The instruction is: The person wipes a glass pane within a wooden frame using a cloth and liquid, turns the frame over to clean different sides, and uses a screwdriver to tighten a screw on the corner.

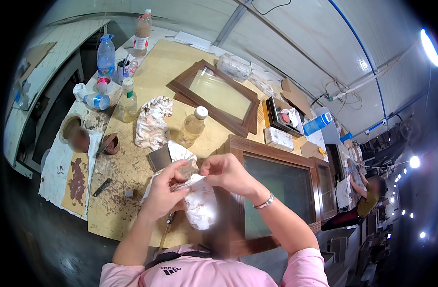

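**Clutter on the workbench**

A brown wooden frame [218, 95] lies flat on the pale tabletop [128, 172]. Beside it stands a small bottle of yellowish liquid [192, 126], with a crumpled stained rag [152, 122] just to its left. A green-capped bottle [127, 101] stands near a clear water bottle [106, 55]. A round brown bowl [111, 143] sits towards the table's left edge.
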Demonstrator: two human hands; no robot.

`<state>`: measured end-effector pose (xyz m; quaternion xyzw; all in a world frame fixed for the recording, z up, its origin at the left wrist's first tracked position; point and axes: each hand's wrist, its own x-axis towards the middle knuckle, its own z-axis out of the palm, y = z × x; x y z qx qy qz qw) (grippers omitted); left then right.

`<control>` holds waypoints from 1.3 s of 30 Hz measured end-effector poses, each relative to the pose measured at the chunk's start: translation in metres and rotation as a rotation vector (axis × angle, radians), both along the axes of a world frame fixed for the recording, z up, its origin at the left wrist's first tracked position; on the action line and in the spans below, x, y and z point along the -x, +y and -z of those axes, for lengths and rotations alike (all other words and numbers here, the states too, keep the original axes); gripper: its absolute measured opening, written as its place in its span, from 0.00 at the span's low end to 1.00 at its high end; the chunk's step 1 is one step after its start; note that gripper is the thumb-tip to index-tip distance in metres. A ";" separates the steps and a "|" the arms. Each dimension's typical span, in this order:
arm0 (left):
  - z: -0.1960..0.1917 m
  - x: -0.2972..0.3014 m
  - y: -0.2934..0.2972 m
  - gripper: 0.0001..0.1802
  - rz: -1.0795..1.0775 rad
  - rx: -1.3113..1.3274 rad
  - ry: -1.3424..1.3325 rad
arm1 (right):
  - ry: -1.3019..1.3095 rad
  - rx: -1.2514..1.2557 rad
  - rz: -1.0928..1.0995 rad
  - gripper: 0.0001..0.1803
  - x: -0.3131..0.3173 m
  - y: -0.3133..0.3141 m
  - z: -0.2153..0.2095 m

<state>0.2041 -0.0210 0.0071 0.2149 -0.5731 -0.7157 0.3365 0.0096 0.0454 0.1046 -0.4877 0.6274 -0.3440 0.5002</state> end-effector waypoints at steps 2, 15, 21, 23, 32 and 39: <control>-0.006 0.003 -0.009 0.16 0.073 0.274 -0.133 | -0.092 0.009 -0.028 0.04 0.004 -0.005 0.003; 0.048 0.014 -0.028 0.19 0.072 -0.254 0.186 | 0.468 -0.118 0.134 0.12 0.046 -0.097 0.036; 0.056 0.029 -0.040 0.21 -0.142 -0.403 0.250 | 0.580 0.033 0.407 0.25 0.069 -0.149 0.094; 0.055 0.037 -0.041 0.19 -0.181 -0.415 0.219 | 0.287 0.082 0.440 0.24 0.069 -0.158 0.110; 0.073 0.049 -0.069 0.20 -0.256 -0.450 0.153 | 0.892 0.525 0.044 0.18 0.019 -0.153 0.097; 0.064 0.054 -0.064 0.22 -0.242 -0.425 0.166 | 1.412 0.410 -0.327 0.12 0.010 -0.140 0.080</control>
